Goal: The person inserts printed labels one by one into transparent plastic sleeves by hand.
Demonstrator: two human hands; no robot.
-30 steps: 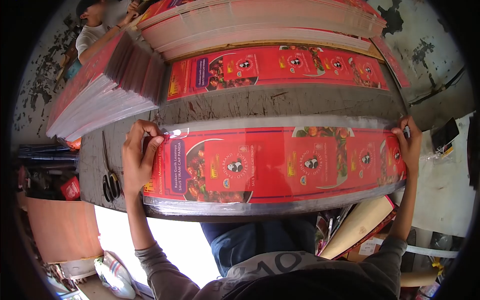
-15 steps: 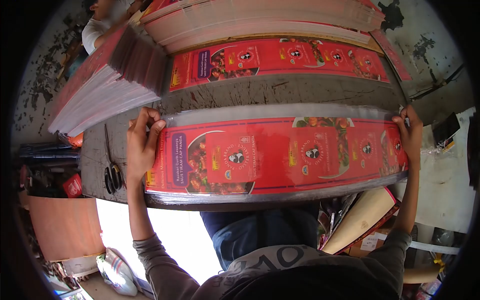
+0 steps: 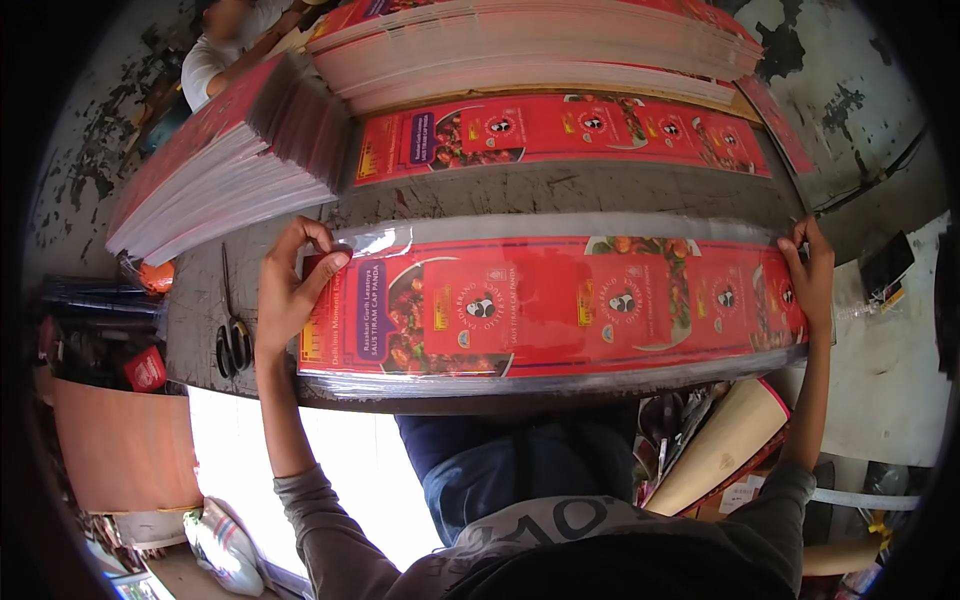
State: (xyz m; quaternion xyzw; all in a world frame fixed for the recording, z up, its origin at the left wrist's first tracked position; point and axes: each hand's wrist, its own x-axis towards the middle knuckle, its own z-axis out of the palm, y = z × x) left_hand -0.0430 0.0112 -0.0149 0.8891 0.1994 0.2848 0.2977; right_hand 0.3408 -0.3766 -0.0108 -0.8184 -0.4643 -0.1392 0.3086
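Note:
A stack of long red printed sheets (image 3: 545,310) with clear plastic over them lies across the near side of the table. They carry panda logos, food pictures and a purple label. At the left end, my left hand (image 3: 295,290) pinches the upper corner, its thumb on top of the plastic, which wrinkles and shines there. My right hand (image 3: 812,268) grips the right end the same way, thumb on top and fingers curled round the edge. How many layers each hand holds is hidden.
Black-handled scissors (image 3: 233,345) lie left of the sheets on the dark scratched table (image 3: 460,197). Another red sheet (image 3: 590,135) lies farther back. Tall stacks of similar sheets stand at the back (image 3: 540,50) and left (image 3: 230,165). A person (image 3: 205,70) is at the upper left.
My left thumb has shifted inward over the plastic, which now wrinkles at the top left corner. My right hand keeps its hold on the right end. The view has shifted slightly.

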